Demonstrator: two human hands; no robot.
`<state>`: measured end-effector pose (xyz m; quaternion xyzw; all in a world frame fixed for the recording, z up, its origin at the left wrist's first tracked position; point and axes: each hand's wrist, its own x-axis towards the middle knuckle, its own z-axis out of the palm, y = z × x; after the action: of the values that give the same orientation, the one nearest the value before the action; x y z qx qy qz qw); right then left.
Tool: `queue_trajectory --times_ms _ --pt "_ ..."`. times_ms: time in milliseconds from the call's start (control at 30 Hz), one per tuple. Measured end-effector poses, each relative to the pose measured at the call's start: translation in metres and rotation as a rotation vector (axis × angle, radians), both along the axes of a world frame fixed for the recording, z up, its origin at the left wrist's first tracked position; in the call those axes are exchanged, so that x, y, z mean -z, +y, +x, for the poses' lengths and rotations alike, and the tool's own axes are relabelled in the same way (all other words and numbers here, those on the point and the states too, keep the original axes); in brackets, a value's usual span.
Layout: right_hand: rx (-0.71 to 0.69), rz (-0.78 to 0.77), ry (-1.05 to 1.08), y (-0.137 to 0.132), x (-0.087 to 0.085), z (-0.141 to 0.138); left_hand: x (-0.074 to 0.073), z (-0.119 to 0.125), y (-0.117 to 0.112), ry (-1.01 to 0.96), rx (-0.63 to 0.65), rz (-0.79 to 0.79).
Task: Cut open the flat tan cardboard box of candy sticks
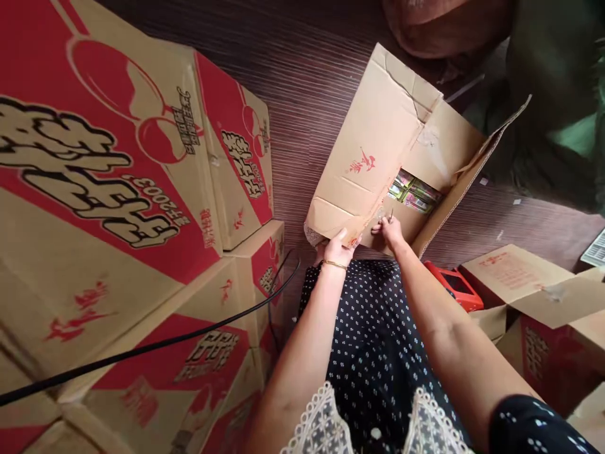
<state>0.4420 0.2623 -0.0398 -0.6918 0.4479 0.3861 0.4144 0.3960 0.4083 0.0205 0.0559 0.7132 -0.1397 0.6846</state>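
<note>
A brown cardboard box (362,126) lies on the floor in front of me, one large flap raised at the right. Through the gap between its top flaps, several green and pink packets (413,191) show inside. My left hand (338,251) grips the near edge of the left flap, thumb on top and fingers partly hidden around the edge. Close beside it, my right hand (390,232) has its fingers pinched together over the box's near side. A thin dark sliver shows at those fingertips, too small to name.
Red-printed cartons (108,145) are stacked at the left, with a black cable (203,329) crossing before them. To the right are a red device (454,287) and a carton with open flaps (520,271). Large brown and dark green sacks (449,28) stand at the back right.
</note>
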Motion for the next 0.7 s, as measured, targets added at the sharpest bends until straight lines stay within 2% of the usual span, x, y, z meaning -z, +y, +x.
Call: queue_trajectory --times_ms 67,167,233,267,333,400,467,533,600,633,700 --pt "0.084 0.031 -0.034 0.003 -0.002 -0.002 0.002 0.0 0.002 0.005 0.032 -0.017" --pt "0.328 0.196 -0.214 0.014 -0.005 0.002 0.003 -0.004 0.003 -0.029 0.09 0.017" --pt "0.468 0.32 -0.283 0.022 -0.007 0.01 -0.002 -0.011 0.004 -0.084 0.15 0.038" --pt "0.495 0.353 -0.272 0.024 -0.008 0.014 -0.007 -0.015 0.004 -0.09 0.226 0.032" --pt "0.508 0.374 -0.228 0.027 -0.011 0.021 -0.02 -0.023 0.002 -0.059 0.497 0.072" --pt "0.528 0.375 -0.208 0.029 -0.015 0.024 -0.034 -0.025 -0.002 -0.001 0.889 0.263" --pt "0.607 0.359 -0.22 0.032 -0.019 0.024 -0.046 -0.017 -0.009 0.025 1.265 0.518" --pt "0.732 0.34 -0.221 0.038 -0.023 0.021 -0.053 0.003 -0.016 -0.012 1.567 0.655" --pt "0.849 0.347 -0.215 0.043 -0.026 0.018 -0.053 0.03 -0.023 -0.095 1.746 0.699" --pt "0.891 0.356 -0.213 0.045 -0.026 0.016 -0.049 0.046 -0.026 -0.132 1.78 0.749" --pt "0.933 0.376 -0.214 0.047 -0.024 0.012 -0.032 0.078 -0.034 -0.161 1.754 0.892"
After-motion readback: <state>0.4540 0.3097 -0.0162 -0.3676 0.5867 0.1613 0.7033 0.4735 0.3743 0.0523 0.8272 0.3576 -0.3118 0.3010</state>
